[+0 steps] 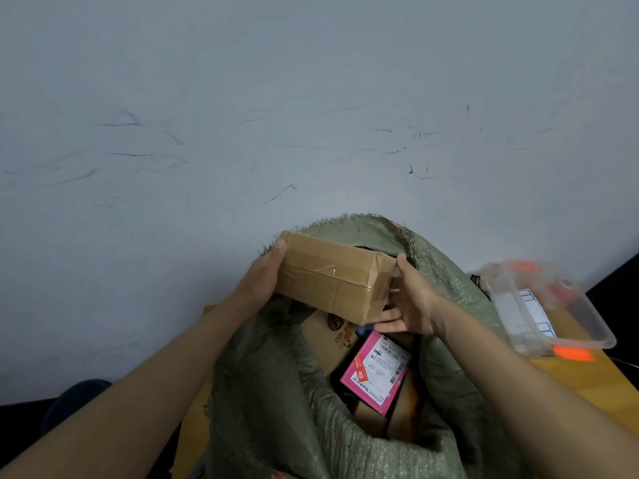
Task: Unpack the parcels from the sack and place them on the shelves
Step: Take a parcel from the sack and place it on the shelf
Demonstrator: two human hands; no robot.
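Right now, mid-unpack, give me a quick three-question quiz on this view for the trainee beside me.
1. True or false: the taped cardboard box is held by both the left hand and the right hand.
2. Multiple choice: the pink-edged parcel with the printed label lies A) on the wooden table, B) inside the green woven sack, C) in the clear plastic bin.
3. Fill in: the clear plastic bin sits to the ______ of the sack, from the person's own side.

Key: 1 true. 2 B. 3 right.
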